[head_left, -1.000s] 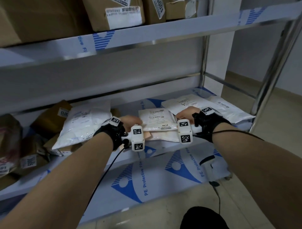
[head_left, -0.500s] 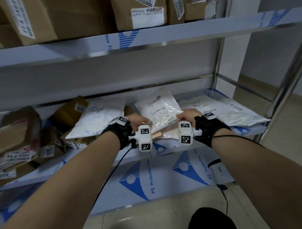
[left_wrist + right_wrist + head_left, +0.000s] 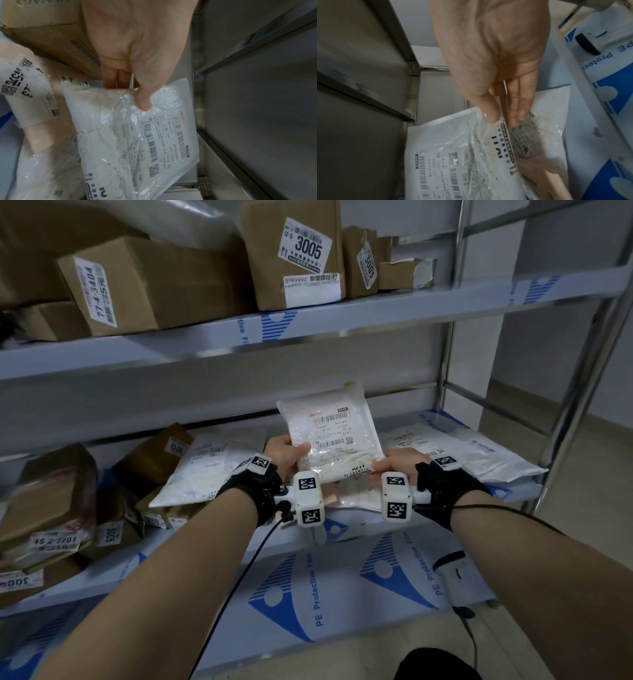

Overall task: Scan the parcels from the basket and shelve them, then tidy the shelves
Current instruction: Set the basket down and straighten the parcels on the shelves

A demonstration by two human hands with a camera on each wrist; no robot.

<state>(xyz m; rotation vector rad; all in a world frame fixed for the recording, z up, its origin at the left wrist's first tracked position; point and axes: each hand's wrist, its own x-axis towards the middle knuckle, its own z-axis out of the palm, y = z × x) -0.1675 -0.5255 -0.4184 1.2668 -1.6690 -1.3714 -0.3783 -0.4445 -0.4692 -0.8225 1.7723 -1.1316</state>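
Hands grip one parcel between them: the left hand [image 3: 286, 451] pinches the white poly-bag parcel [image 3: 334, 433] at its lower left edge, thumb on the label face and fingers behind it; the right hand [image 3: 397, 462] pinches the lower right corner the same way, thumb over, fingers beneath; the parcel stands tilted upright above the middle shelf [image 3: 359, 522], its label facing the person, over a few other flat white bags [image 3: 455, 446] lying there. My reading is that this is the tidying step, with the bag being stood up or re-placed among its neighbours. The film is slick and crinkled, and both grips sit low on the bag, so the top could flop over or the bag slide out of the thumbs if either hand lets go early; set down on glossy mailers, it may well skate toward the shelf's front edge; the leaning brown boxes [image 3: 150, 453] at left, piled loosely, could tip if nudged.
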